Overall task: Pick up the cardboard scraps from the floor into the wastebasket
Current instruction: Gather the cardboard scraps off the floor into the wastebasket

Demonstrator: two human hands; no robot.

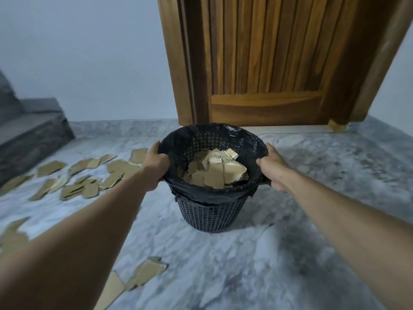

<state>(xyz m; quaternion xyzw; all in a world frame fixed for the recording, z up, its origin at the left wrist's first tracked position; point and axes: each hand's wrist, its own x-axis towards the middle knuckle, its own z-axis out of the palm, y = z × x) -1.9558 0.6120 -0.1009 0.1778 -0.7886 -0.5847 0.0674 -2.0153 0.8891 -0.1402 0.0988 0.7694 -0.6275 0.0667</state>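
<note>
Both hands curl over the rim of the wastebasket, the left hand on its left side and the right hand on its right, each gripping rim and black liner together. Some scraps lie inside; many more scraps are strewn on the floor left of the wastebasket and nearer the viewer. Judged light and fairly stiff, the flat corrugated pieces are best pinched at an edge. The mesh basket looks light and the liner likely slippery. No brand, label or writing is legible.
</note>
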